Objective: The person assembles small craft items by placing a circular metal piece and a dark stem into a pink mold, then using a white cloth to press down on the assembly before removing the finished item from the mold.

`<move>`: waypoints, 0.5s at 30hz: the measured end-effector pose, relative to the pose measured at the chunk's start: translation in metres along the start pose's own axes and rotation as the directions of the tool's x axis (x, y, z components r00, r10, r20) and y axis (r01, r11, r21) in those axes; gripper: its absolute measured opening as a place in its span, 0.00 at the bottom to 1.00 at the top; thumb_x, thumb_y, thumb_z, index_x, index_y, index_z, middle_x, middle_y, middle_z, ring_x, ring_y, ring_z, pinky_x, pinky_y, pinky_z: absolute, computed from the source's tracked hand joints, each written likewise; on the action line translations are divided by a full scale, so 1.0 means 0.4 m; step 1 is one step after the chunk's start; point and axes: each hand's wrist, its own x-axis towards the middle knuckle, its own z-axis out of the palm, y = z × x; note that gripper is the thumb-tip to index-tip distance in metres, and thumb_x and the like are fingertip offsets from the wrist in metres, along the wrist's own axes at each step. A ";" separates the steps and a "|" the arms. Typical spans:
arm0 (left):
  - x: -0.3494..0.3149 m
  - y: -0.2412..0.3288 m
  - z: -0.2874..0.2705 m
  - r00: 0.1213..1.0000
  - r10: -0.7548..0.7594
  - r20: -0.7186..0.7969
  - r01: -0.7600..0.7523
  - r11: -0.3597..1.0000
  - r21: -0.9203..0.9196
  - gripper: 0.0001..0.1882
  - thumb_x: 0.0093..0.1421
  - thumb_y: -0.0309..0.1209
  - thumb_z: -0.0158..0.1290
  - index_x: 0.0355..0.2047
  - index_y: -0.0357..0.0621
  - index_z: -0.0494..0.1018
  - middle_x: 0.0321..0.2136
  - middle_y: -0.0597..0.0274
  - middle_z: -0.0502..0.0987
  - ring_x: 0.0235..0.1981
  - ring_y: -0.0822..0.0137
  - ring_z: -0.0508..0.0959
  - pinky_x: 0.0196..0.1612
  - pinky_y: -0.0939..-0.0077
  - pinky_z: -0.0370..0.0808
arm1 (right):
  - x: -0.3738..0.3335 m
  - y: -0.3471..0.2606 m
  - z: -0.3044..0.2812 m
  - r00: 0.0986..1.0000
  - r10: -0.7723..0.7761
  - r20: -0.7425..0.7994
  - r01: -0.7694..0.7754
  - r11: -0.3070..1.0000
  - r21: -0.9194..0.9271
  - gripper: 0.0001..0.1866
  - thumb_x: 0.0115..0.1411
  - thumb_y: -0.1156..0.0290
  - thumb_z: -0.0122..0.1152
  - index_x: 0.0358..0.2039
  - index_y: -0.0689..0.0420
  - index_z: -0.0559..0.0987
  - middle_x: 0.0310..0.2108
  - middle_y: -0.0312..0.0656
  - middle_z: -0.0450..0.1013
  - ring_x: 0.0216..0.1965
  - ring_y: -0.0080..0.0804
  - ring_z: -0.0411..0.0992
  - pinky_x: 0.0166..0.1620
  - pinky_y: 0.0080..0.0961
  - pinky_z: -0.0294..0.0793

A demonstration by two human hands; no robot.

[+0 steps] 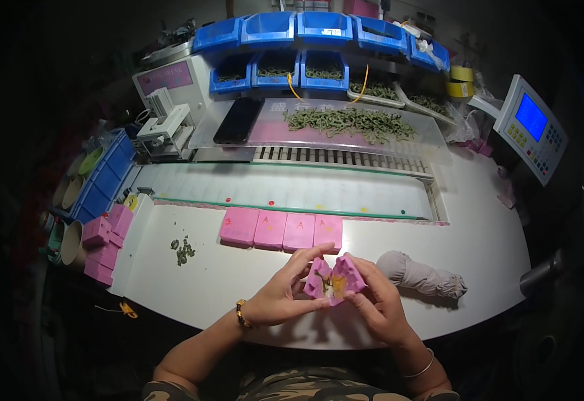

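Mould of soft-looking pink material, in two parts and opened, [340, 284] is up in both hands, just to the near side of the row of four pink rectangular blocks [270, 230], close to its right end. Left hand [282, 291] is closed lightly on the left part, with its thumb along the near edge; right hand [381, 304] is closed on the right part, pressing from outside with the thumb. So neither hand is nearer: the mould lies between them, to the right of the left hand and to the left of the right hand.

The two parts seem to meet at the end toward the person and to spread apart toward the row. The long axis is difficult to judge, because fingers cover the edges. Inside, some green and yellowish matter shows, but its exact form I cannot tell. The left index finger overlaps the last block of the row in the view; whether it touches, I cannot say.

On the white surface [192, 287], to the left of the row, lie small dark green pieces [185, 254]. To the right of the row, beside the right hand, rests a grey bundle of wrinkled cloth [420, 274].
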 end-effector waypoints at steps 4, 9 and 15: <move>-0.001 -0.006 0.029 0.992 -0.028 -0.126 -0.004 0.968 -0.251 0.43 0.55 0.16 0.59 0.66 0.42 0.47 0.60 0.56 0.56 0.59 0.66 0.66 0.62 0.70 0.66 | 0.004 -0.006 0.018 0.980 0.161 -0.113 -0.121 0.946 0.301 0.30 0.61 0.82 0.56 0.64 0.62 0.63 0.59 0.47 0.63 0.57 0.31 0.66 0.53 0.23 0.72; 0.004 -0.021 0.050 0.979 -0.043 -0.201 -0.042 0.915 -0.402 0.43 0.51 0.19 0.63 0.64 0.41 0.52 0.55 0.58 0.62 0.56 0.66 0.68 0.60 0.71 0.67 | 0.024 -0.019 0.032 0.967 0.065 -0.247 -0.007 0.973 0.229 0.28 0.54 0.80 0.66 0.56 0.60 0.71 0.52 0.47 0.63 0.53 0.31 0.67 0.50 0.23 0.73; 0.018 -0.042 0.083 0.958 -0.136 -0.252 -0.122 0.605 -0.787 0.30 0.60 0.39 0.59 0.58 0.45 0.62 0.48 0.50 0.72 0.50 0.57 0.74 0.52 0.64 0.74 | 0.034 -0.021 0.053 0.939 -0.317 -0.136 0.273 0.924 -0.268 0.16 0.44 0.75 0.75 0.34 0.57 0.79 0.40 0.43 0.65 0.40 0.34 0.68 0.42 0.27 0.72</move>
